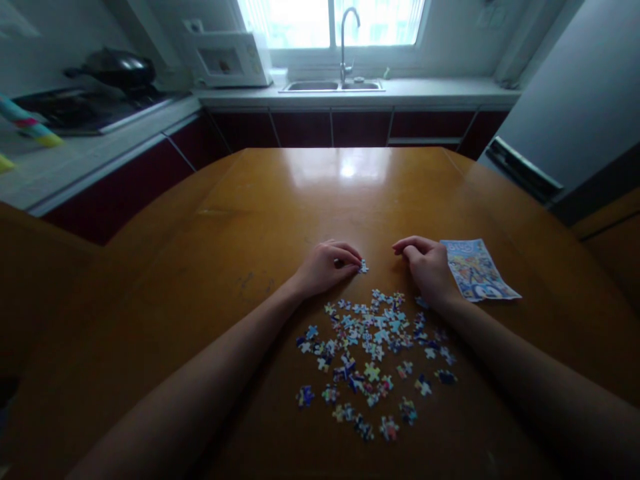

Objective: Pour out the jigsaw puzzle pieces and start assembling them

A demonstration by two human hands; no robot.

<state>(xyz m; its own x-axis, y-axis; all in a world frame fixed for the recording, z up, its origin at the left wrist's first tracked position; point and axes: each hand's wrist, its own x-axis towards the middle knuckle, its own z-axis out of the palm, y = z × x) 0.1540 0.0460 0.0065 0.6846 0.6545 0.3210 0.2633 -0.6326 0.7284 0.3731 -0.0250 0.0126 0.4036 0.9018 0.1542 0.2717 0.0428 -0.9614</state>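
A small pale jigsaw piece (364,267) is pinched between the thumb and fingers of my left hand (330,267), low over the table. To its right, my right hand (425,263) hovers or rests with curled fingers, thumb close to the index finger; whether anything sits between them I cannot make out. Loose jigsaw pieces (373,370) lie scattered on the table between my forearms, blue, white, yellow and dark ones mixed. Just right of my right hand is a printed picture sheet (475,270), blue with many colourful figures, its left edge partly covered by the hand.
The brown wooden table (240,233) has a rounded far edge. Beyond it run a counter with a sink (313,86) and tap, a white microwave (227,60), and a dark wok (120,70) on the stove at left. A fridge (565,100) stands at right.
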